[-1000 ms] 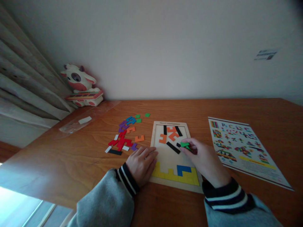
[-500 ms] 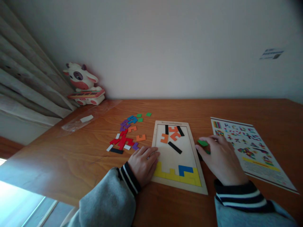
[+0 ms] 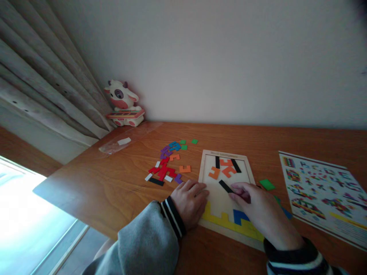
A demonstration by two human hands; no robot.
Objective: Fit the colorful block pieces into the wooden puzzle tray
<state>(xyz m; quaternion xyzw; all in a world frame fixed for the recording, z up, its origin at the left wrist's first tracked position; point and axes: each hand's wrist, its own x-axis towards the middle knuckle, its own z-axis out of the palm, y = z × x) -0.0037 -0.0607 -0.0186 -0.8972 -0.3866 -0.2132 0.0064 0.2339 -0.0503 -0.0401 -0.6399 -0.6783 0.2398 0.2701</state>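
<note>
A wooden puzzle board (image 3: 202,168) lies on the table, with a row of yellow pieces (image 3: 226,221) and a blue piece (image 3: 239,216) along its near end. Orange pieces (image 3: 214,173) and black strips lie loose in its upper part. My left hand (image 3: 190,200) rests over the board's left edge, fingers stretched out and holding nothing; its thumb is hidden. Above the board's middle right, my right hand (image 3: 258,206) pinches the lower end of a slanted black strip (image 3: 225,186) between thumb and fingers. Its palm side is hidden.
Red pieces (image 3: 163,170) lie left of the board among white, purple, blue, orange and green ones. Green pieces (image 3: 267,185) lie right of it, near a printed pattern sheet (image 3: 321,191). A toy cow (image 3: 124,103) and plastic bag (image 3: 111,147) are at back left.
My right hand has moved left from the pieces beside the board onto the black strip on it. My left hand stays at the board's edge. The view has turned left.
</note>
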